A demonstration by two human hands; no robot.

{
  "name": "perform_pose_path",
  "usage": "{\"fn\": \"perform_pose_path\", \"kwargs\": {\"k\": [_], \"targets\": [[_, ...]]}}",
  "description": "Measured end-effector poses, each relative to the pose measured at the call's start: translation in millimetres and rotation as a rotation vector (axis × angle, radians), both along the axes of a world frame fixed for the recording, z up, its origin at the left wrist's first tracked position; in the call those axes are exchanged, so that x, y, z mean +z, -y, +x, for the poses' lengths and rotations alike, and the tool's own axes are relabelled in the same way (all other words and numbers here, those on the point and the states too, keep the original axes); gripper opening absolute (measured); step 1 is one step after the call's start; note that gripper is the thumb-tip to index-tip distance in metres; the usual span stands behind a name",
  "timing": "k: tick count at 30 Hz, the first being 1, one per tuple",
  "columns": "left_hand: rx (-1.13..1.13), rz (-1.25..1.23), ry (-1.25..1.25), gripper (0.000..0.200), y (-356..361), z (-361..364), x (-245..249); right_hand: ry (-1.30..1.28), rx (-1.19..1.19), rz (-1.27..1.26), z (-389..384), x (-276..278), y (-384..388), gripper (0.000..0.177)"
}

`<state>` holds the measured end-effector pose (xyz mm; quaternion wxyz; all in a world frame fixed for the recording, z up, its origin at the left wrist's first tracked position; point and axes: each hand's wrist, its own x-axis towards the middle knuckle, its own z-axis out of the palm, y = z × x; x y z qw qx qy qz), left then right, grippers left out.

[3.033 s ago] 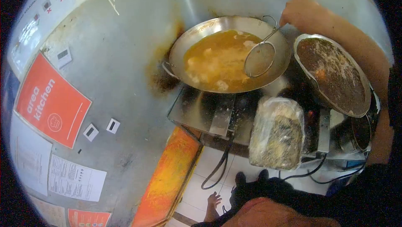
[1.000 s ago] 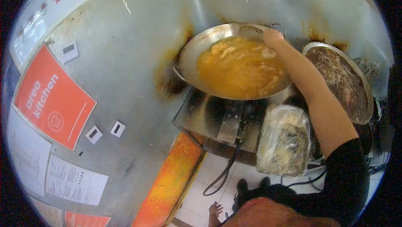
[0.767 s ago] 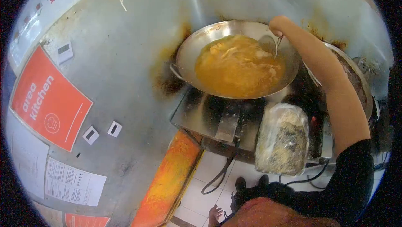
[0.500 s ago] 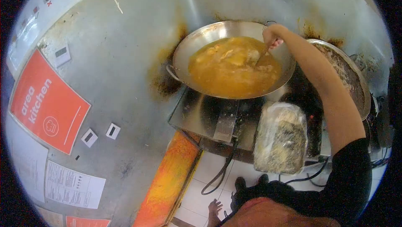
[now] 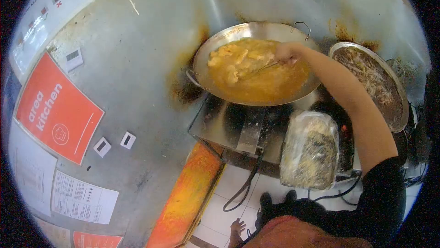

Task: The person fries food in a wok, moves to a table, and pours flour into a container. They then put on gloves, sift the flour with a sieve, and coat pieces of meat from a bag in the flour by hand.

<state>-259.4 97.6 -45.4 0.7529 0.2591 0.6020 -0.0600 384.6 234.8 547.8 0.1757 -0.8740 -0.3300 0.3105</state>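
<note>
A large steel wok [image 5: 201, 65] sits on the stove, full of bubbling yellow-brown oil [image 5: 266, 90]. Pale golden battered pieces [image 5: 231, 60] float at its left and far side. Above the oil, my right hand [image 5: 288, 53] is closed around the handle of a thin metal cooking utensil [image 5: 267, 66]. The utensil's head is down in the oil among the pieces, so its shape is hidden. My left hand [image 5: 237, 226] hangs low beside my body over the floor tiles, fingers spread, holding nothing.
Right of the wok stands a second wide pan [image 5: 403, 97] of dark oil with bits in it. A plastic-wrapped tub [image 5: 309, 152] of floury crumbs sits at the stove's front edge. An orange-yellow panel [image 5: 190, 193] and a hose [image 5: 250, 181] are below left. Signs hang on the metal wall.
My right hand has moved left and slightly down over the wok, bringing the utensil with it. More golden pieces show at the left. The fingers of my left hand are spread wider.
</note>
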Motion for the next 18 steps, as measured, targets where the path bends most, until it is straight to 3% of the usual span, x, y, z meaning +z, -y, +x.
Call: {"fn": "perform_pose_path", "kwargs": {"k": [2, 6, 8, 11, 14, 18], "targets": [[0.059, -0.036, -0.066, 0.052, 5, -3, -7, 0.220, 0.193, -0.126, -5, 22, 13, 0.012], [-0.127, 0.065, 0.045, 0.056, 1, -9, -10, 0.117, 0.184, -0.206, 11, 44, 28, 0.016], [0.057, -0.073, -0.140, 0.053, -4, 6, -4, 0.345, 0.293, -0.359, 13, 52, 31, 0.020], [0.127, -0.084, -0.006, 0.051, -13, 6, -1, 0.515, 0.298, -0.461, -29, 89, 36, 0.022], [0.136, -0.013, 0.048, 0.048, -19, 16, 31, 0.483, 0.286, -0.450, -28, 100, 35, 0.020], [0.156, 0.029, 0.005, 0.049, -18, 23, 30, 0.373, 0.189, -0.380, -25, 111, 37, 0.015]]}}
